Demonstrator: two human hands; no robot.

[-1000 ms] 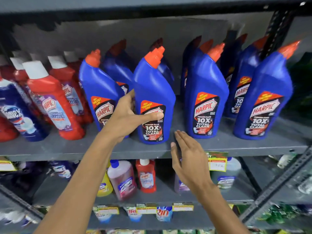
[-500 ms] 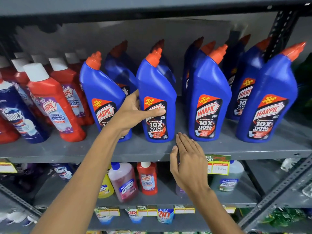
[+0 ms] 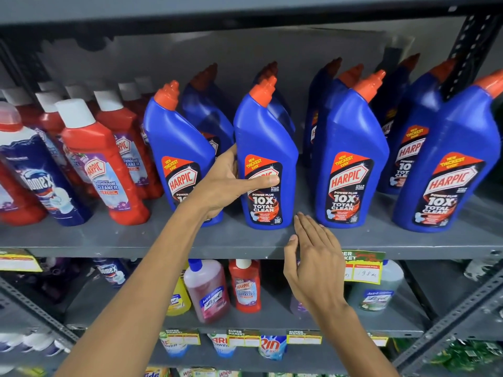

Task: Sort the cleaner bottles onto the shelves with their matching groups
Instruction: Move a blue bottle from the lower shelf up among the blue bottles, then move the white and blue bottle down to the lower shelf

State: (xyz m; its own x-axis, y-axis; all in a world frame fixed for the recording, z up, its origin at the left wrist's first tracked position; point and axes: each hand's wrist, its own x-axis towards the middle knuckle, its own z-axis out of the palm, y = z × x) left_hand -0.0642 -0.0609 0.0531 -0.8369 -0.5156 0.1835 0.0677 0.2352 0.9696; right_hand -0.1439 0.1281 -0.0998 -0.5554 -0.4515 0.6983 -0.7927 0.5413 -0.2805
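Note:
A blue Harpic bottle (image 3: pixel 268 148) with an orange cap stands upright on the grey metal shelf (image 3: pixel 163 240). My left hand (image 3: pixel 227 183) wraps its left side, thumb across the label. My right hand (image 3: pixel 313 257) lies flat with fingers together at the shelf's front edge, fingertips just right of the bottle's base, holding nothing. More blue Harpic bottles stand left (image 3: pixel 177 153) and right (image 3: pixel 351 159), with others behind. Red Harpic bathroom cleaner bottles (image 3: pixel 100 164) with white caps group at the left.
A dark blue Domex bottle (image 3: pixel 35 180) leans at the far left. The lower shelf holds a pink Lizol bottle (image 3: pixel 209 289), a small red Harpic bottle (image 3: pixel 245 287), a greenish bottle (image 3: pixel 378 289) and price tags (image 3: pixel 362 265). A perforated upright (image 3: pixel 471 50) frames the right side.
The held blue bottle and my left hand have stayed almost in place. My right hand has crept slightly up toward the bottle's base. The camera has moved a little closer.

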